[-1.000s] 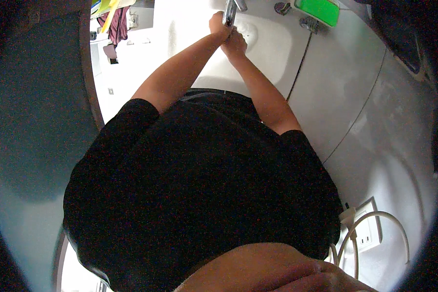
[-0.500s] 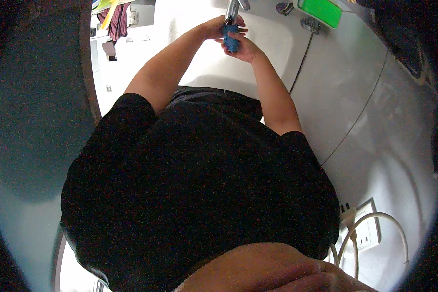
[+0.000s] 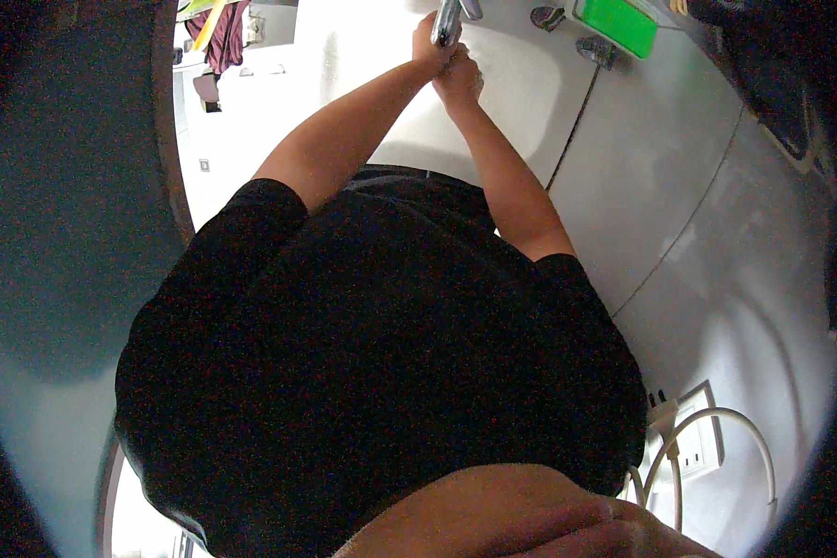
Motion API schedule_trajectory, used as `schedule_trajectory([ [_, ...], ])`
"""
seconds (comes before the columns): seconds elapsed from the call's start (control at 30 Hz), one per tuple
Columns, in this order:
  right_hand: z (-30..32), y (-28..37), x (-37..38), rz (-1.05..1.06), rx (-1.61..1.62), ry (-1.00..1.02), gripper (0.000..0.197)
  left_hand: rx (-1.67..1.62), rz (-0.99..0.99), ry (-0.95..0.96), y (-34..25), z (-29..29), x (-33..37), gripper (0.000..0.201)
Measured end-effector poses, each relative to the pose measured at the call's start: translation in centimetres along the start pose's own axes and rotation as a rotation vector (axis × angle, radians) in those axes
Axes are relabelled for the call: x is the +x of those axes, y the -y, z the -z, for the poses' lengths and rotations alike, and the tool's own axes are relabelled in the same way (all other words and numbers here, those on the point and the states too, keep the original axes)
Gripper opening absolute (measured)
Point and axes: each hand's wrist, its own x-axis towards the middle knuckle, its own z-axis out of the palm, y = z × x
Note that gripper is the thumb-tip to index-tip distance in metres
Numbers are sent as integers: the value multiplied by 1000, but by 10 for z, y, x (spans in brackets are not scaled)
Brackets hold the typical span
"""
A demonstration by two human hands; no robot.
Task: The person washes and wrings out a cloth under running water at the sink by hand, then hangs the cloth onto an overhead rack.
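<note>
1. Up at 12 o'clock, with the middle of the view as the dial's centre, the left hand (image 3: pixel 425 39) is beside the tap (image 3: pixel 446 22), on its 8 o'clock side. Its fingers go out of sight behind the metal, so I cannot tell whether they are spread, pressed together or pinching something.
2. Just below the spout, toward the tap's 6 o'clock, is the right hand (image 3: pixel 459 82), its back facing the camera. The two hands overlap in view — what lies between them is hidden — and I cannot tell how the right fingers are set either.
3. The tap is shiny and enters from the upper edge, with its lever (image 3: pixel 472 8) at its 2 o'clock. The white sink (image 3: pixel 521 93) spreads under both hands, also around 12 o'clock.
4. The left forearm (image 3: pixel 344 130) runs up from 11 o'clock and the right forearm (image 3: pixel 511 177) from near 1, both out of a black shirt (image 3: pixel 372 353).
5. At 1 o'clock, a green block (image 3: pixel 617 25) is close to two metal fittings by the pale wall (image 3: pixel 660 158).
6. At 11 o'clock, a dark red cloth (image 3: pixel 225 42) hangs near a yellow strip (image 3: pixel 211 25); a dark panel (image 3: pixel 74 205) fills 9 o'clock.
7. At 4 o'clock, a pale cord (image 3: pixel 744 418) loops across an outlet (image 3: pixel 702 446).
</note>
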Motion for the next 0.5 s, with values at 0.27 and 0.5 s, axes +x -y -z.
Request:
schedule_trajectory([
  [0.27, 19, -13, 1, -131, 1203, 586, 39, -886, 361, 868, 26, 32, 26, 53],
  [0.5, -8, -40, 8, -493, 2249, 1387, 24, -405, -317, 1052, 18, 38, 25, 57],
])
